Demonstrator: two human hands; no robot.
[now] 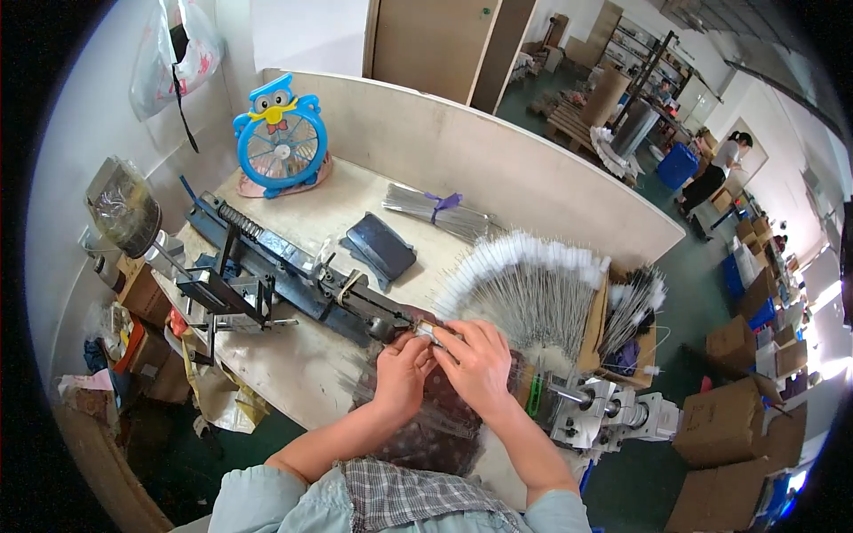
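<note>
My left hand [402,375] is closed, thumb and fingertips pinched together at the end of a long dark metal bench device [306,274]. What it pinches is hidden by the fingers. My right hand [475,362] meets it from the right, fingers closed at a small whitish piece [426,332] whose kind I cannot make out. Below both hands a dark spotted cloth [442,404] lies over my lap with thin wires on it. Right of the hands, a wide fan of wire-stemmed brushes with white tips [533,275] spreads over the table.
A blue owl-shaped fan [281,138], a dark flat case [380,249] and a wire bundle with a purple tie [437,207] lie behind the device. Near my right forearm sits a silver metal machine [613,411]. A cardboard box [597,342] holds more brushes. Another person [715,178] walks far right.
</note>
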